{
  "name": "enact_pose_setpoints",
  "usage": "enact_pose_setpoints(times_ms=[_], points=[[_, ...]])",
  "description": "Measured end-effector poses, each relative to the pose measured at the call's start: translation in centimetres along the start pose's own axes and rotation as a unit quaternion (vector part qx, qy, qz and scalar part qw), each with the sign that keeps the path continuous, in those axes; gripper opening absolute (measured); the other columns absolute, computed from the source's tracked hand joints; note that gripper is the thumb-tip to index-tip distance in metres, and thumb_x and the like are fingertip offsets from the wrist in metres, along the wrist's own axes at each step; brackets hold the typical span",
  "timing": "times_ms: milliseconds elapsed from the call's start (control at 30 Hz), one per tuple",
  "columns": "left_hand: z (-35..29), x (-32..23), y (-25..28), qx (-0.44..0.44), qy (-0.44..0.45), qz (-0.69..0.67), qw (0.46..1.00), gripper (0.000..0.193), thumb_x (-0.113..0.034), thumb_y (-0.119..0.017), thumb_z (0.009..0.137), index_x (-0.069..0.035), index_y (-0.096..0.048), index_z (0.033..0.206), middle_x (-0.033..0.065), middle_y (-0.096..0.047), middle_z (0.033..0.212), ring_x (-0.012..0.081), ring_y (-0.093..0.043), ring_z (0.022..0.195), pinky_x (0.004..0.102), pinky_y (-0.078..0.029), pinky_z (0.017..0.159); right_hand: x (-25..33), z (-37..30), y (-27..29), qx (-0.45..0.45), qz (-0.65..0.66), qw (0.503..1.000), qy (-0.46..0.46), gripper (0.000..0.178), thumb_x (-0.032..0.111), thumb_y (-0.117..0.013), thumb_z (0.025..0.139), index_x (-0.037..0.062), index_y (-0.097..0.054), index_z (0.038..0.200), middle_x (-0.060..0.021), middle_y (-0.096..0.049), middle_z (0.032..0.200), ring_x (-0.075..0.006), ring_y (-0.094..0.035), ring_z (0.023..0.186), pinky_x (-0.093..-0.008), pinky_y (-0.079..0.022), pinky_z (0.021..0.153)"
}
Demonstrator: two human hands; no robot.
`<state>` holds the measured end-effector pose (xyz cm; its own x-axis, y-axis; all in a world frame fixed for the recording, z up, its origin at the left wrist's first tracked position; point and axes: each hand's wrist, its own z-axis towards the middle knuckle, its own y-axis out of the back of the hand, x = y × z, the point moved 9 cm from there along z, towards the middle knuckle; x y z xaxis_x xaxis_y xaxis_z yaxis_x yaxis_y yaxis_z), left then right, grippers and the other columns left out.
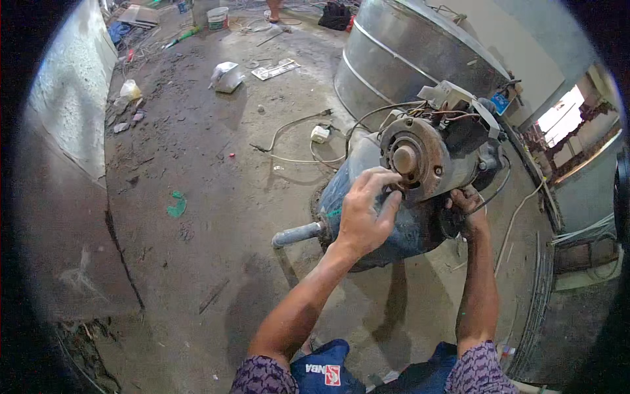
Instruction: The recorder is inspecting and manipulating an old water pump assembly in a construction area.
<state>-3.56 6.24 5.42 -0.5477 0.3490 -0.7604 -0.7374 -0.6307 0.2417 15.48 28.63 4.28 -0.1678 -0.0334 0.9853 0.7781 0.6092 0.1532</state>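
Observation:
An electric motor (pixel 430 154) with a rusty round end plate sits on top of a worn blue tank (pixel 348 184). Wires and a loose pale cover (pixel 453 96) show at its upper side. My left hand (pixel 369 213) is at the plate's lower rim, thumb and fingers bent toward each other in a pinch; whatever is between them is too small to name. Under the motor's right side, the fingers of my right hand (pixel 469 203) curl in beside a black rounded part (pixel 450 222). The motor partly hides them, and I cannot make out what they grip.
A pipe stub (pixel 296 235) sticks out from the tank's left. Behind stands a large metal drum (pixel 407 59). A cable with a plug (pixel 289 131) and a white adapter (pixel 320 134) lie on the dirty floor, near a plastic bag (pixel 226 77). Long rods (pixel 535 308) lie at right.

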Motion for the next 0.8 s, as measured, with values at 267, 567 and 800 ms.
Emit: enact_pose_setpoints(times_ms=[267, 567, 800], points=[[1.3, 2.9, 3.0, -0.167, 0.125, -0.064, 0.976, 0.078, -0.028, -0.082, 0.083, 0.007, -0.044, 0.141, 0.0270, -0.058, 0.131, 0.0372, -0.056, 0.125, 0.0430, -0.044, 0.106, 0.5, -0.5, -1.3, 0.031, -0.003, 0.999, 0.009, 0.012, 0.015, -0.071, 0.092, 0.0060, -0.068, 0.099, -0.0007, -0.064, 0.078, -0.0112, -0.058, 0.069, -0.0260, -0.044, 0.061], [-2.1, 5.2, 6.1, -0.184, 0.111, -0.033, 0.976, 0.042, -0.014, -0.078, 0.081, -0.002, -0.065, 0.119, 0.0186, -0.066, 0.115, 0.0351, -0.062, 0.112, 0.0413, -0.048, 0.098, -2.1, -0.3, 0.8, -0.042, 0.061, 0.995, -0.060, 0.016, 0.009, -0.067, 0.091, 0.0040, -0.067, 0.106, -0.0045, -0.068, 0.090, -0.0178, -0.064, 0.075, -0.0327, -0.053, 0.069], [-3.3, 5.7, 5.8, -0.094, 0.088, -0.088, 0.988, 0.040, -0.005, -0.078, 0.078, -0.001, -0.065, 0.116, 0.0161, -0.063, 0.118, 0.0361, -0.056, 0.122, 0.0438, -0.045, 0.105, -1.3, -1.3, 1.2, -0.081, 0.073, 0.992, -0.060, 0.031, 0.007, -0.064, 0.089, -0.0003, -0.063, 0.119, -0.0131, -0.070, 0.110, -0.0276, -0.069, 0.098, -0.0421, -0.057, 0.089]])
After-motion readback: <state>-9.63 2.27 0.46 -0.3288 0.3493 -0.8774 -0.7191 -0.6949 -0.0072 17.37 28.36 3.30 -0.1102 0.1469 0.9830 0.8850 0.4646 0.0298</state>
